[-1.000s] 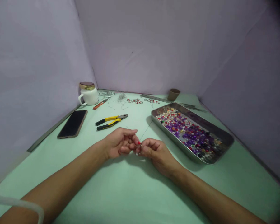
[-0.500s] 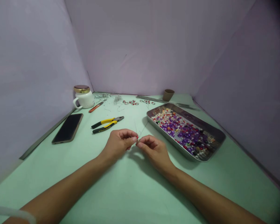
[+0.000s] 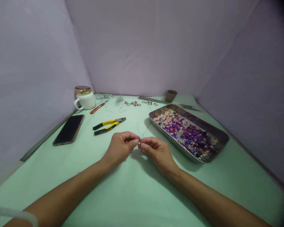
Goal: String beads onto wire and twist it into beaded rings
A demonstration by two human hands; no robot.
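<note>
Between the fingertips of both hands is a small beaded wire piece (image 3: 140,141), with a red bead at its top and something silvery below. Thin wire ends (image 3: 145,130) stick up from it, spreading away from me. My left hand (image 3: 123,143) pinches the piece from the left, thumb against forefinger. From the right, my right hand (image 3: 156,153) closes thumb and forefinger on it, the fingertips of the two hands almost touching. The piece's lower part is hidden by the fingers. Both hands are just above the green tabletop (image 3: 123,195).
To the right is a metal tray (image 3: 175,146) of mixed beads. Yellow-black pliers (image 3: 109,126), a phone (image 3: 69,130), an orange cutter (image 3: 98,107) and a lidded white mug (image 3: 85,100) lie left. Behind are beaded wire pieces (image 3: 134,103), wire rods (image 3: 156,100) and a brown cup (image 3: 171,96).
Both hands have shifted very slightly, and the red bead shows more clearly between the fingertips. The pinch of each hand stays on the piece.
</note>
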